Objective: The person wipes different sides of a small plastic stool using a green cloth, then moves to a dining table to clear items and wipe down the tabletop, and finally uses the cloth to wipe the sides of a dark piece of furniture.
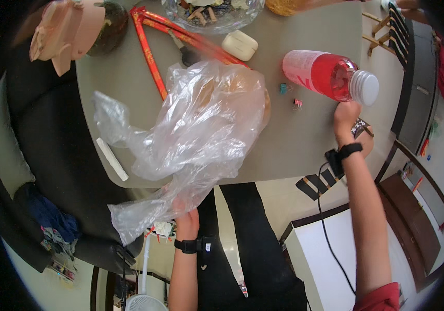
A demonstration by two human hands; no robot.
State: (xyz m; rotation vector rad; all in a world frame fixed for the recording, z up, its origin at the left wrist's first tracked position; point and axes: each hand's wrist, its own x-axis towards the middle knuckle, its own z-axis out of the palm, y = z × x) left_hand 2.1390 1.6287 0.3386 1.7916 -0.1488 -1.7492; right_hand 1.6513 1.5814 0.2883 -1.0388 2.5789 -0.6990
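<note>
My left hand [186, 212] is at the table's front edge, partly behind a clear plastic bag [202, 128]; whether its fingers grip the film cannot be told. The crumpled bag spreads over the grey table [295, 155], with something round and orange-brown under or inside it. At the right edge my right hand [347, 114] is beside a bottle of red liquid [330, 74] with a silvery lid; the bottle covers the fingers, so a hold on it cannot be confirmed. A teal binder clip [285, 88] and a pink one [297, 103] lie between bag and bottle.
Folded red packaging strips [150, 58], a cream oval case [240, 45] and a glass bowl [222, 27] are at the back. A pink plastic object [66, 31] stands back left; a white strip [112, 159] lies front left. A black sofa [50, 136] borders the left side.
</note>
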